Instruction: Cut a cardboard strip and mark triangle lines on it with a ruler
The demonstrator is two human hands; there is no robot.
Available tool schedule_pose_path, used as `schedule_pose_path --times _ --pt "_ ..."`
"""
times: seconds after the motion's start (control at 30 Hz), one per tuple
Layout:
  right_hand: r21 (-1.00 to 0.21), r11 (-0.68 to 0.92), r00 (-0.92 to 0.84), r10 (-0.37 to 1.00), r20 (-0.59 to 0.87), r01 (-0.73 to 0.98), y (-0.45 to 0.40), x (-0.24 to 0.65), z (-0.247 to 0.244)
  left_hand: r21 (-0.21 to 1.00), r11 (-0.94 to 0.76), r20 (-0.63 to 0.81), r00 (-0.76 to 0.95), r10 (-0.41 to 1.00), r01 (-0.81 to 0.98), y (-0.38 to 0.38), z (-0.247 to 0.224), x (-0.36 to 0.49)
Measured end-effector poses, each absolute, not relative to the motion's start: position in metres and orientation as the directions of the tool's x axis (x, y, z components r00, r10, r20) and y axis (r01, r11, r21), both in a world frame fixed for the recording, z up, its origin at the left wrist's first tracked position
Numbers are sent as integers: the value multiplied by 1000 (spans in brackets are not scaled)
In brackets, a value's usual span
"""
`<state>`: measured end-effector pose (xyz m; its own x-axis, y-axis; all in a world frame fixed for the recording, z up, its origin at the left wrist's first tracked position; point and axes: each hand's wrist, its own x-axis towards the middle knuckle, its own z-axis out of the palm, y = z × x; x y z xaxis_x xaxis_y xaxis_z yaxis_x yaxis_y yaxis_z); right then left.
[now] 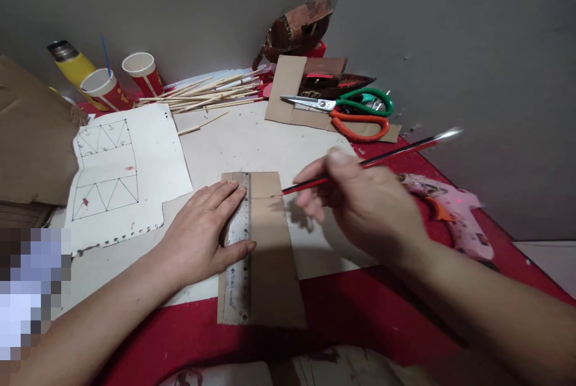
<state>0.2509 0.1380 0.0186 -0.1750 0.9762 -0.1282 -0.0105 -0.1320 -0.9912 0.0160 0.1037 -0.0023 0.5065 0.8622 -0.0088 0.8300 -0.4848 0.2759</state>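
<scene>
A piece of brown cardboard (pixel 274 254) lies lengthwise before me, partly on white paper and partly on the red tabletop. Along its left side rests a clear ruler (pixel 240 278). My left hand (pixel 209 227) presses down on the ruler, fingers stretched flat and thumb across its edge. Between the fingers of my right hand (pixel 360 206) is a red and black pencil (pixel 310 184), its tip over the cardboard's right edge near the top. A faint line crosses the cardboard there. Whether the tip touches the surface, I cannot tell.
Scissors (pixel 335 105) with green and orange handles lie on cardboard scraps at the back. A pink glue gun (pixel 454 212) is at the right. Wooden sticks (pixel 211 95), red cups (pixel 144 77) and a yellow bottle (pixel 74 65) stand behind a sheet with drawn triangles (pixel 108 164).
</scene>
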Motion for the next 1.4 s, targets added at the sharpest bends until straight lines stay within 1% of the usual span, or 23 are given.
schedule_pose_path --times 0.03,0.1,0.17,0.23,0.3,0.4,0.67,1.1,1.4 --pt "-989 -144 -187 973 -135 -34 136 244 14 272 -485 -8 506 863 831 104 -2 16" --pt "-974 -215 -196 960 -199 -64 133 234 2 269 -486 -10 507 862 832 104 -3 16" --pt "-960 -278 -209 942 -263 -43 131 227 -8 271 -486 -14 508 861 831 104 -3 17" --pt "-955 -298 -197 937 -290 -10 129 223 -13 272 -486 -14 508 861 831 104 -3 17" --pt "-962 -272 -161 949 -270 12 127 220 -16 270 -483 -12 505 863 833 104 -3 18" --pt "-981 -189 -134 972 -193 41 124 218 -18 269 -475 -20 498 867 838 104 -3 18" --pt "-986 16 -175 985 -13 165 120 218 -26 279 -454 -61 488 871 846 103 -3 17" --pt "-962 53 -217 976 -7 269 120 219 -24 295 -456 -43 489 871 839 103 -5 18" --pt "-910 166 -258 964 68 380 121 219 -23 270 -469 -45 497 866 841 103 -3 19"
